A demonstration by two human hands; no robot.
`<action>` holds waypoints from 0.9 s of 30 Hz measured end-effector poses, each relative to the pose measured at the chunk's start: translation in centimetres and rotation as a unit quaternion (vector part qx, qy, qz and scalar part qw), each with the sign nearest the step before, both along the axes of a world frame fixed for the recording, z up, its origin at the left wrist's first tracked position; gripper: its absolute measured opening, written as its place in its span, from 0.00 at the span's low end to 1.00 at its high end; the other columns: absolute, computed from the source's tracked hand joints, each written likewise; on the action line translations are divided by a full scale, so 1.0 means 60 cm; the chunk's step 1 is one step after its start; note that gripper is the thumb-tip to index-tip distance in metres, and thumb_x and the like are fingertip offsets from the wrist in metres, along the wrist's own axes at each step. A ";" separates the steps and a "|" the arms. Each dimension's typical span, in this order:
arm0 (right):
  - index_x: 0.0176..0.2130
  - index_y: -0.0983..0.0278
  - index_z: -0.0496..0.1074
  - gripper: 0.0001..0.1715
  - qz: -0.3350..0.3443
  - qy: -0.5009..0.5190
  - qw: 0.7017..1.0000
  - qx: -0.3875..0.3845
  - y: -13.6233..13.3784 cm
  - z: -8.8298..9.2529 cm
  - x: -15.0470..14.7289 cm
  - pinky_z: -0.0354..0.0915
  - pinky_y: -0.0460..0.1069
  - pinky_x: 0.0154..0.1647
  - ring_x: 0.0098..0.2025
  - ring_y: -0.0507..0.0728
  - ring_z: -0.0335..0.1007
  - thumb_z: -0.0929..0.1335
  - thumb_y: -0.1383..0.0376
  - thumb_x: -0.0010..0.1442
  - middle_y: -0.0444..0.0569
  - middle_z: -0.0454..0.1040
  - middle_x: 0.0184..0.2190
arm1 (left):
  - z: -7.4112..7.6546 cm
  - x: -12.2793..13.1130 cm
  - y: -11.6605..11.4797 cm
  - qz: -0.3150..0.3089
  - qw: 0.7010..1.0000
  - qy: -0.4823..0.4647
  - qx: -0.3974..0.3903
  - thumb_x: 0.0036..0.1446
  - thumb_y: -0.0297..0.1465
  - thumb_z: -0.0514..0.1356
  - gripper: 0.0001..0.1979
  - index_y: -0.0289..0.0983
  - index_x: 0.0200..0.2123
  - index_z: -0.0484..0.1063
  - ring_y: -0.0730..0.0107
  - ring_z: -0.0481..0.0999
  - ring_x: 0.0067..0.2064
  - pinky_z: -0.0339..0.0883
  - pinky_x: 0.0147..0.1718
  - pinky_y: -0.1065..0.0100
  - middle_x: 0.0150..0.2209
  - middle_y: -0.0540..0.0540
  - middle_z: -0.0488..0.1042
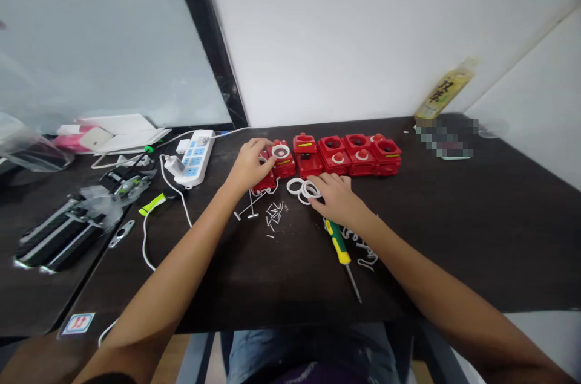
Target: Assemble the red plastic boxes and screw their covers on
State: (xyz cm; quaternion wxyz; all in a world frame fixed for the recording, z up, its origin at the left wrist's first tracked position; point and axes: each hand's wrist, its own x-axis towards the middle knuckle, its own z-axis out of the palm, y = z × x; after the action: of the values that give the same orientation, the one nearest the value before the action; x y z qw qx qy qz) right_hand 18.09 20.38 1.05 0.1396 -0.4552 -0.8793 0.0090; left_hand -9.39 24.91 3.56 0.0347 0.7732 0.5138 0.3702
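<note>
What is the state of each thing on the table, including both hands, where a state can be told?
Left hand, at the red boxes, grip unclear
Right hand, fingers at the loose white rings, grip unclear
Red boxes, standing in a row
Loose white rings, overlapping
Screwdriver, lying down
Small pale pieces, scattered
Power strip, plug inserted
Bottle, standing

The right hand covers part of the white rings; whether its fingers pinch one is unclear. The left hand partly hides the leftmost red box. Pixelation masks a flat object. The left edge cuts off a clear container; the top edge crops writing on the whiteboard.
</note>
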 end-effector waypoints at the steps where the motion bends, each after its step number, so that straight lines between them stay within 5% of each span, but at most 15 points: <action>1: 0.63 0.67 0.68 0.27 0.000 -0.003 1.000 -0.005 0.000 0.001 0.001 0.53 0.58 0.50 0.51 0.68 0.70 0.66 0.60 0.68 0.58 0.77 0.50 | 0.000 0.003 0.017 -0.016 0.999 0.021 -0.020 0.63 0.32 0.63 0.14 0.41 0.52 0.77 0.52 0.77 0.57 0.68 0.61 0.46 0.54 0.41 0.80; 7: 0.66 0.68 0.65 0.31 0.005 -0.021 1.000 -0.015 -0.002 0.008 0.006 0.54 0.59 0.50 0.51 0.69 0.70 0.66 0.60 0.68 0.60 0.77 0.51 | -0.018 0.010 0.078 -0.020 0.993 0.078 -0.089 0.58 0.38 0.68 0.20 0.43 0.54 0.79 0.48 0.78 0.56 0.67 0.59 0.43 0.55 0.40 0.81; 14: 0.57 0.64 0.72 0.23 0.014 -0.025 0.999 -0.030 -0.005 0.014 0.009 0.55 0.58 0.49 0.50 0.68 0.70 0.69 0.60 0.65 0.57 0.78 0.48 | -0.009 0.011 0.073 -0.064 0.993 0.058 -0.083 0.59 0.36 0.67 0.19 0.44 0.54 0.76 0.52 0.80 0.53 0.69 0.58 0.49 0.51 0.43 0.82; 18: 0.61 0.64 0.69 0.30 0.017 -0.027 0.999 -0.032 -0.003 0.009 0.011 0.56 0.58 0.49 0.52 0.70 0.70 0.72 0.58 0.62 0.58 0.77 0.52 | -0.003 0.013 0.064 -0.056 0.995 0.052 -0.069 0.60 0.35 0.66 0.18 0.45 0.53 0.75 0.51 0.78 0.54 0.69 0.57 0.48 0.52 0.44 0.81; 27: 0.66 0.64 0.65 0.38 0.021 -0.007 0.998 -0.050 0.003 0.001 0.010 0.57 0.61 0.55 0.56 0.71 0.70 0.72 0.51 0.64 0.60 0.75 0.56 | 0.056 0.019 0.032 -0.063 0.997 -0.012 0.029 0.59 0.34 0.68 0.16 0.44 0.50 0.73 0.55 0.78 0.49 0.72 0.53 0.51 0.49 0.45 0.80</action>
State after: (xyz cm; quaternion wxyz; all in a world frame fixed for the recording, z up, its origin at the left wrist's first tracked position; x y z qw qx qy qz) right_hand 18.72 20.55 1.08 0.1100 -0.4433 -0.8881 0.0526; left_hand -8.25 26.83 6.91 0.0415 0.8001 0.4524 0.3917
